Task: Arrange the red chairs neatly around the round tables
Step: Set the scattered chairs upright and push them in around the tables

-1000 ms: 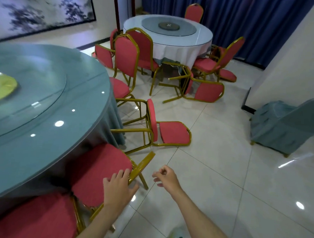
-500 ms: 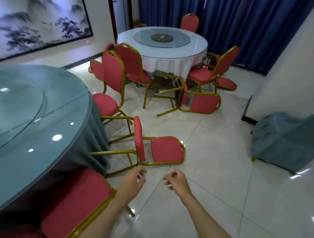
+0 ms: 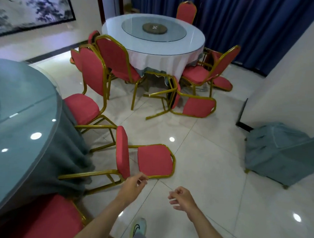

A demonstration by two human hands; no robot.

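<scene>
While both hands are hanging loosely curled and empty, left hand (image 3: 133,185) and right hand (image 3: 181,198), a red chair (image 3: 154,161) with gold frame is lying tipped on the tiles.

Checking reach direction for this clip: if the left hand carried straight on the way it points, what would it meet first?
Most likely the gold metal frame of the tipped-over red padded chair lying on the floor. The left hand, loosely curled and empty, points up-frame at its near edge; from one view the remaining gap is unclear.

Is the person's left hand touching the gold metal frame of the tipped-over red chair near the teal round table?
Cannot tell. In the head view the left hand overlaps the tipped-over red chair at its frame, but contact or a gap is not plain.
</scene>
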